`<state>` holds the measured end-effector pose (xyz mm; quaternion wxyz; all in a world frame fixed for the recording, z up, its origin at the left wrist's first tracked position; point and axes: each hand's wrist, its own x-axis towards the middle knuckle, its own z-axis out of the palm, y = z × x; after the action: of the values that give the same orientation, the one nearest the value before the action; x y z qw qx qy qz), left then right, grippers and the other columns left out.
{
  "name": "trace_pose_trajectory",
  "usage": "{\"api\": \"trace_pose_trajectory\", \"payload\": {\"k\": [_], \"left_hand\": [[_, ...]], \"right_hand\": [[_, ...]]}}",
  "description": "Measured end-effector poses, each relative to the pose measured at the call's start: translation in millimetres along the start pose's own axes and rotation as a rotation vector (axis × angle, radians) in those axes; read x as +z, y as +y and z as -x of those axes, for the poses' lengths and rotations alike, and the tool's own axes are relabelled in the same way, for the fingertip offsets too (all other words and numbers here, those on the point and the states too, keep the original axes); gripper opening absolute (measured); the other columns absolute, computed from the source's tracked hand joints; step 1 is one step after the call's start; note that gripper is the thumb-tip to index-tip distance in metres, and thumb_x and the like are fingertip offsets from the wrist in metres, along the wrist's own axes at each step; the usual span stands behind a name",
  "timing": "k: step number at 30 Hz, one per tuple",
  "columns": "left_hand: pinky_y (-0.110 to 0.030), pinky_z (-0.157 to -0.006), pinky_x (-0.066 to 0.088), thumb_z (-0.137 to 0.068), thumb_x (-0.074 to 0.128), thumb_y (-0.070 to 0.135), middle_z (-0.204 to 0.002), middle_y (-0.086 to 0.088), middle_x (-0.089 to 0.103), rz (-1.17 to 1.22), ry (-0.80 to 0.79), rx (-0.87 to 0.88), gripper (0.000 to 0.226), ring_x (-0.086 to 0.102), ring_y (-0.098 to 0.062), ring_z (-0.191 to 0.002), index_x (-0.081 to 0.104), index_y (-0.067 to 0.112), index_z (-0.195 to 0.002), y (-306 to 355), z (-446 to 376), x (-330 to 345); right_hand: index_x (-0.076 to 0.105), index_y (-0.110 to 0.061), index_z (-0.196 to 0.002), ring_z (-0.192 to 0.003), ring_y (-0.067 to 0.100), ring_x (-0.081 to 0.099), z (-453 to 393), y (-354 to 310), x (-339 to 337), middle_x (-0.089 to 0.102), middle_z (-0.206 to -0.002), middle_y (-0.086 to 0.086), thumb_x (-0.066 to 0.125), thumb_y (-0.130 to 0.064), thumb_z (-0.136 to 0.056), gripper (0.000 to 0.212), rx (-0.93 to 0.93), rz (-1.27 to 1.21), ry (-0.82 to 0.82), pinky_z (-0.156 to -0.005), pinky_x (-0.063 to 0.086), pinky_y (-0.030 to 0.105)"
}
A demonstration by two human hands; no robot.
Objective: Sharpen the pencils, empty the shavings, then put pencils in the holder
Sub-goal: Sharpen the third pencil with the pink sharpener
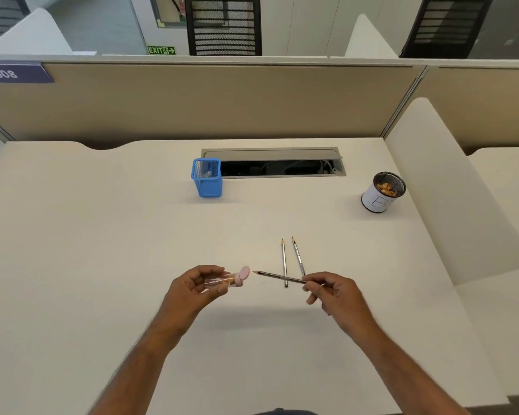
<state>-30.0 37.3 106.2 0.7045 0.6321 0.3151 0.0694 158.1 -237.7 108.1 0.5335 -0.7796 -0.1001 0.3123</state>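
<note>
Hands [192,287] with shavings-filled sharpener [225,281], pencil [279,277]

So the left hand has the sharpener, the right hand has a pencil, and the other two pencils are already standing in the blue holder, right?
Not quite. The left hand does hold the sharpener and the right hand a pencil, but the head view shows the other two pencils lying on the desk, not in the blue holder.

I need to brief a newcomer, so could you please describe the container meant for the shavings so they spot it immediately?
On the desk, look toward the far right corner, beside the curved side panel. There stands the round white cup holding orange-brown shavings; unlike the square blue mesh holder, it bears a handwritten letter.
</note>
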Motion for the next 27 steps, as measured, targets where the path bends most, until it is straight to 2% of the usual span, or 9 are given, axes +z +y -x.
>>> {"api": "trace_pose_trajectory", "payload": {"k": [3,7,9,11,15,19,22,25,27], "left_hand": [[-0.019,-0.094,0.064,-0.092,0.090,0.009,-0.121,-0.001,0.087,0.040,0.021,0.002,0.031,0.083,-0.021,-0.114,0.084,0.029,-0.115,3.1,2.0,4.6],[-0.036,-0.102,0.063,-0.086,0.090,0.022,-0.120,-0.005,0.087,0.085,0.036,0.003,0.029,0.084,-0.028,-0.112,0.085,0.029,-0.114,9.8,5.7,10.7],[-0.037,-0.103,0.064,-0.084,0.092,0.026,-0.118,-0.006,0.087,0.090,0.030,0.001,0.030,0.084,-0.029,-0.110,0.086,0.030,-0.113,12.2,7.3,13.2],[-0.038,-0.104,0.064,-0.082,0.098,0.029,-0.118,-0.006,0.087,0.100,0.027,0.003,0.034,0.085,-0.029,-0.110,0.086,0.029,-0.114,13.7,8.3,14.2],[-0.038,-0.102,0.061,-0.074,0.095,0.043,-0.117,-0.005,0.088,0.104,0.024,0.021,0.043,0.085,-0.027,-0.109,0.085,0.029,-0.114,17.7,12.8,13.2],[-0.039,-0.103,0.061,-0.084,0.098,0.026,-0.118,-0.006,0.087,0.062,0.011,0.039,0.032,0.084,-0.026,-0.109,0.086,0.027,-0.113,19.3,12.7,12.0],[-0.031,-0.098,0.066,-0.082,0.094,0.027,-0.117,-0.006,0.088,0.034,-0.004,0.050,0.031,0.085,-0.027,-0.108,0.086,0.028,-0.112,20.9,12.8,13.6],[-0.024,-0.092,0.067,-0.080,0.101,0.033,-0.116,-0.008,0.088,0.070,-0.007,0.061,0.038,0.086,-0.030,-0.105,0.085,0.028,-0.114,21.8,12.0,14.4],[-0.026,-0.091,0.067,-0.072,0.103,0.045,-0.117,-0.011,0.087,0.124,-0.003,0.062,0.051,0.086,-0.031,-0.106,0.085,0.026,-0.116,20.6,10.1,13.9]], "right_hand": [[0.084,-0.023,-0.102,-0.059,0.013,0.061,3.8,-14.2,-10.6,0.082,-0.082,0.008,0.072,-0.008,-0.101,0.019,-0.046,-0.011,-0.002,-0.049,0.039,0.022],[0.084,-0.024,-0.102,-0.052,0.006,0.053,6.8,-26.5,-15.3,0.080,-0.075,0.009,0.072,-0.009,-0.101,0.020,-0.103,-0.002,-0.029,-0.050,0.038,0.018],[0.084,-0.028,-0.101,-0.054,0.011,0.050,8.0,-30.0,-15.1,0.080,-0.075,0.009,0.073,-0.011,-0.101,0.020,-0.117,0.018,-0.043,-0.051,0.038,0.019],[0.085,-0.031,-0.100,-0.052,0.006,0.048,9.3,-32.6,-14.0,0.079,-0.074,0.008,0.074,-0.014,-0.100,0.019,-0.132,0.059,-0.055,-0.053,0.037,0.016],[0.084,-0.029,-0.100,-0.051,-0.001,0.055,13.3,-35.3,-14.0,0.079,-0.073,0.006,0.075,-0.012,-0.099,0.019,-0.174,0.075,-0.053,-0.055,0.038,0.009],[0.084,-0.026,-0.101,-0.053,-0.001,0.059,15.3,-37.8,-14.8,0.079,-0.074,0.005,0.076,-0.010,-0.098,0.018,-0.212,0.050,-0.051,-0.055,0.038,0.007],[0.085,-0.028,-0.098,-0.063,0.001,0.069,16.0,-40.0,-12.3,0.080,-0.080,-0.002,0.079,-0.008,-0.096,0.021,-0.253,0.048,-0.066,-0.057,0.041,0.006],[0.084,-0.033,-0.098,-0.073,0.006,0.072,16.3,-42.6,-10.9,0.079,-0.087,-0.005,0.081,-0.007,-0.094,0.027,-0.331,0.069,-0.048,-0.063,0.045,0.009],[0.083,-0.036,-0.101,-0.076,0.008,0.071,15.6,-45.1,-11.9,0.078,-0.092,-0.006,0.081,-0.008,-0.094,0.029,-0.404,0.114,-0.034,-0.063,0.049,0.014]]}}
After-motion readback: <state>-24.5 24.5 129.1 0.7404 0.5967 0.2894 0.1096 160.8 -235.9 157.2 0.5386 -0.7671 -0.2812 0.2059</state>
